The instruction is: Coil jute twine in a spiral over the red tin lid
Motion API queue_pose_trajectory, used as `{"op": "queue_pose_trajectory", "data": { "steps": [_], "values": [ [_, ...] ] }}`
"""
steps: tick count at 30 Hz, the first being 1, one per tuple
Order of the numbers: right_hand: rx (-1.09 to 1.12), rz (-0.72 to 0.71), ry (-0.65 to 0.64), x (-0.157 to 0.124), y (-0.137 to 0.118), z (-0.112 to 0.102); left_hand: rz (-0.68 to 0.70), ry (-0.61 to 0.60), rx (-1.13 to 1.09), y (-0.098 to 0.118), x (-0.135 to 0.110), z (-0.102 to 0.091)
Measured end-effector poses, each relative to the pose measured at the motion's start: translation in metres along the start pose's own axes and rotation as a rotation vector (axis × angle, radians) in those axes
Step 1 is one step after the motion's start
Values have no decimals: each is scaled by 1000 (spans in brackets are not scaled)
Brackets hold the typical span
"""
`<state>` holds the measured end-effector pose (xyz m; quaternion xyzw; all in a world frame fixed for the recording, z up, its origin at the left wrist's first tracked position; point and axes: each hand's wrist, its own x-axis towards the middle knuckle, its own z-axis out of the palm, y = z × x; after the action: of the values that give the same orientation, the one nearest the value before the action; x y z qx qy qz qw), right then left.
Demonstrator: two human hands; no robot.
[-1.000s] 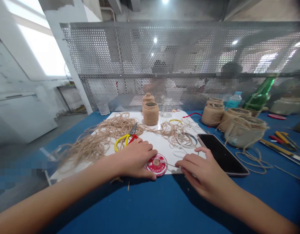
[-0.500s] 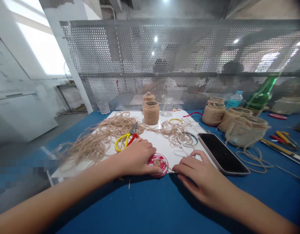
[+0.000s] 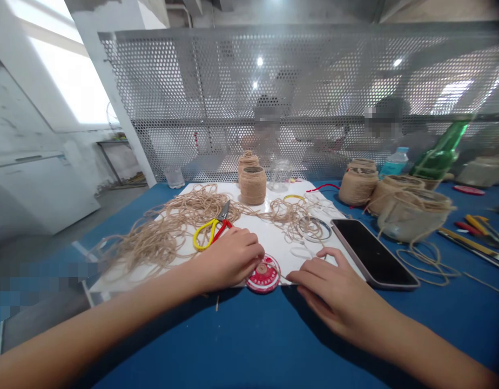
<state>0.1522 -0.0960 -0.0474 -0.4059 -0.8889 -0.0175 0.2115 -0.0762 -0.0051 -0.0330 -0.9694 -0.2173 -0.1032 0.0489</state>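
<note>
Near the table's front edge lies a red round disc (image 3: 264, 276) with white lettering and a small coil of jute twine (image 3: 261, 267) at its centre. My left hand (image 3: 239, 254) is closed at the disc's upper left, fingers curled against it and the thumb mostly hidden. From the coil a strand runs right to my right hand (image 3: 328, 283), whose thumb and index finger pinch it; the other fingers are bent. Scissors (image 3: 213, 229) with one yellow and one red handle lie open just beyond my left hand. Loose twine (image 3: 156, 237) is heaped to the left.
A phone (image 3: 373, 253) lies right of my right hand. Twine-wrapped jars (image 3: 253, 186) stand at the back, with a wrapped glass jar (image 3: 413, 216) and a green bottle (image 3: 442, 151) at right. A perforated metal screen (image 3: 225, 97) closes the far side; people sit beyond it.
My left thumb has drawn back from the disc's face toward the curled fingers, showing more of the disc. My right hand stays nearly in place. The view has shifted slightly.
</note>
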Motion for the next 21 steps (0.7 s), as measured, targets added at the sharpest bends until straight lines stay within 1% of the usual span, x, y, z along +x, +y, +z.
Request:
{"op": "queue_pose_trajectory", "data": {
  "steps": [4, 9, 13, 17, 21],
  "values": [
    [8, -16, 12, 0, -1, 0, -12, -24, -24, 4, 1, 5],
    [8, -21, -19, 0, -3, -2, -21, -1, -48, 3, 0, 6],
    [16, -21, -52, 0, -7, -6, 22, 29, 0, 0, 0, 9],
    [47, -19, -83, 0, -11, -5, 64, 27, 34, -1, -1, 11],
    [30, 22, -78, -1, -14, -2, 107, 83, 192, 1, -1, 8]
  ]
}}
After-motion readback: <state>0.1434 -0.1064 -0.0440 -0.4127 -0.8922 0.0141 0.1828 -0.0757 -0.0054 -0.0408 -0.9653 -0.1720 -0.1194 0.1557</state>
